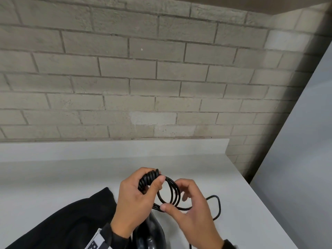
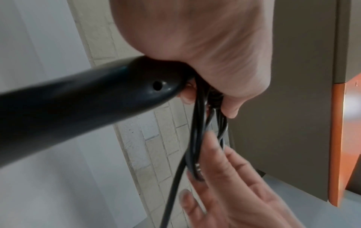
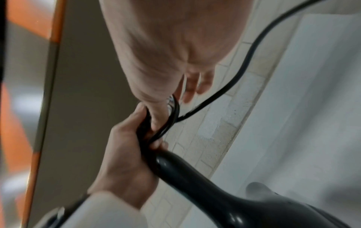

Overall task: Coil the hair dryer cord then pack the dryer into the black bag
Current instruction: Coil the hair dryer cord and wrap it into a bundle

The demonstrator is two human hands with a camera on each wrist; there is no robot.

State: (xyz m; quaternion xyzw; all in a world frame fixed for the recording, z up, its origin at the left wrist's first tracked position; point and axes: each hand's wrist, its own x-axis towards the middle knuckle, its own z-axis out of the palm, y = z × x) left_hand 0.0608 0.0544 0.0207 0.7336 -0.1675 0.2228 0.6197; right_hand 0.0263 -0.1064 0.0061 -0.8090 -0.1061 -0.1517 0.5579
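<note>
Near the counter's point(image 1: 233, 177) front edge, the left hand point(image 1: 136, 200) clamps the ribbed strain relief and gathered loops of the springy, probably slippery hair dryer cord point(image 1: 170, 194), best pinched where loops cross, as the right hand point(image 1: 190, 207) does; the black bag point(image 1: 71, 221) lies left.

Three cameras, one shared spot
The head view looks down over the surface point(image 1: 53, 177) toward a brick wall point(image 1: 143, 78); both wrist views sit close, each facing both hands and the cord point(image 2: 197, 138) between them.

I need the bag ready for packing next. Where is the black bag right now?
In the head view, the black bag lies on the white counter at lower left, beside the left hand.
</note>
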